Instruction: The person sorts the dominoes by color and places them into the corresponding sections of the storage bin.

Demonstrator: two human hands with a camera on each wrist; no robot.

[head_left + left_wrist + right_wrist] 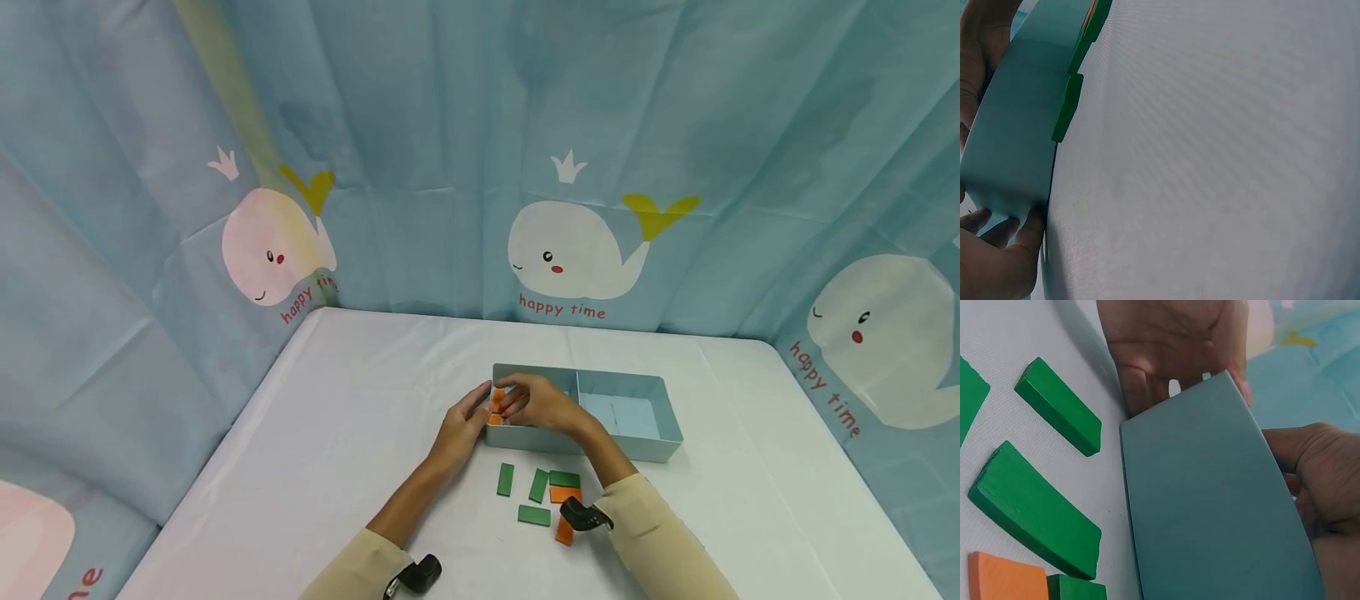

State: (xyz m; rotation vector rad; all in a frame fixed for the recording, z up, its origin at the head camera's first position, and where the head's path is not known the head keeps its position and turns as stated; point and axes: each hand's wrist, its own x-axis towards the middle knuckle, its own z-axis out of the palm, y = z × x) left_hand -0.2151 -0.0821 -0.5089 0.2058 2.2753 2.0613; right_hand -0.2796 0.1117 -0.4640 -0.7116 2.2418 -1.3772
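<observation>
A grey-blue divided box (585, 442) lies lengthwise across the white table. My left hand (456, 433) holds its left end; in the left wrist view the fingertips (1032, 219) bear against the outer end wall. Inside the left compartment, my right hand (543, 402) has its fingers around an orange block (498, 397), and the box wall hides this grasp in both wrist views. Another orange block (495, 420) sits just nearer in that compartment. In the right wrist view the right hand (1329, 475) reaches over the rim.
In front of the box lie several green blocks (534, 515) and orange blocks (564, 494), partly under the right forearm. The box's right compartment (622, 415) shows its bare floor. A blue whale-print curtain (420, 250) hangs behind the table.
</observation>
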